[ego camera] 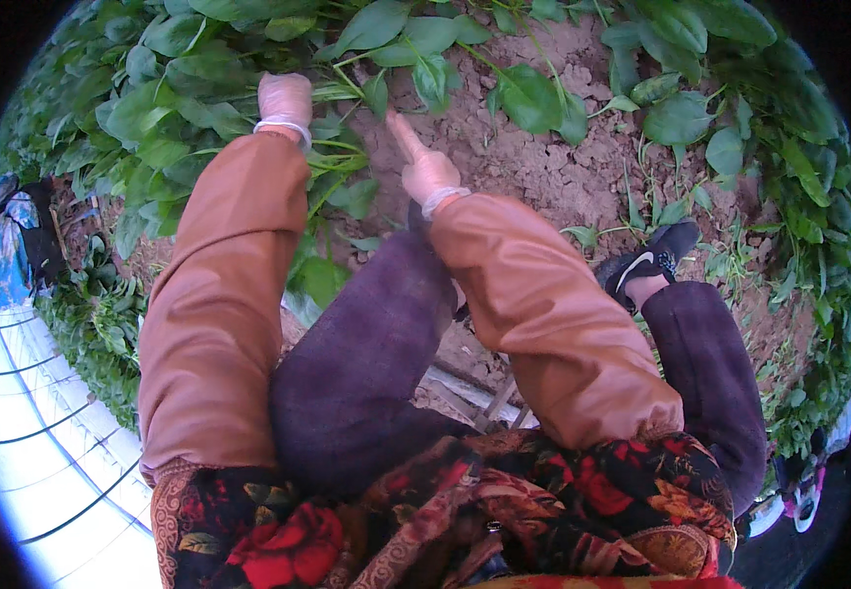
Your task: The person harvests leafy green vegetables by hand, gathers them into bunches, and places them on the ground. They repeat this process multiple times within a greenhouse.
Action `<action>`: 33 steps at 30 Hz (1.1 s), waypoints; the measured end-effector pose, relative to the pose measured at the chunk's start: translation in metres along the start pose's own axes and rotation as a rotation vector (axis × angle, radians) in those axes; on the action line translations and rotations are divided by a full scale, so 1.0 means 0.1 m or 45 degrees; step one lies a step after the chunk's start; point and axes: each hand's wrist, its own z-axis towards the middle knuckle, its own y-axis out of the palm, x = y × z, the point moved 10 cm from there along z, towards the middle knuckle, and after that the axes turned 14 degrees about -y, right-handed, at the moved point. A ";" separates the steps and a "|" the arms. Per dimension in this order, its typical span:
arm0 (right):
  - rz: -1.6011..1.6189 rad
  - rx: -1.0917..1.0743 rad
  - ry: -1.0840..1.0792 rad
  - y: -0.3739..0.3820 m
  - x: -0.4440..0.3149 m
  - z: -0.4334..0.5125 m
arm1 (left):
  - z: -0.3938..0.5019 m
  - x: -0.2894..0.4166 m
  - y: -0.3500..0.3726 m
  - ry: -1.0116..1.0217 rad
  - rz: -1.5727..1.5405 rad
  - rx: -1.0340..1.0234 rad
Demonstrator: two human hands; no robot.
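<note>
My left hand [285,101], in a thin whitish glove, is closed around the stems of a leafy green plant [337,92], whose leaves look like spinach. To its right my right hand [431,175], gloved too, is closed on a light-coloured handle [404,134] that points up towards the plant's base. Leaves cover the far end of this tool, so its kind cannot be told. Brown sleeves cover both forearms. Several broad leaves [532,99] spread over the soil beyond my right hand.
Dense leafy plants [801,140] grow at the right and upper left. Cracked brown soil [595,177] lies between them. My bent knees and a black shoe [653,261] are close by. Metal bars [497,405] show between my legs. A blue and white bundle [2,258] is at the far left.
</note>
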 end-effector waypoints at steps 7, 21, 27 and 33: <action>-0.104 0.047 -0.009 -0.04 0.07 0.10 | -0.04 0.03 -0.01 0.033 -0.005 0.011; -0.170 -0.069 -0.020 -0.07 0.17 0.08 | 0.00 0.00 0.08 0.074 -0.027 -0.136; -0.153 -0.087 -0.011 -0.15 0.23 -0.26 | 0.02 -0.09 0.07 0.038 -0.078 -0.172; -0.054 0.001 0.136 -0.20 0.30 -0.55 | -0.06 0.01 -0.19 0.118 -0.075 -0.054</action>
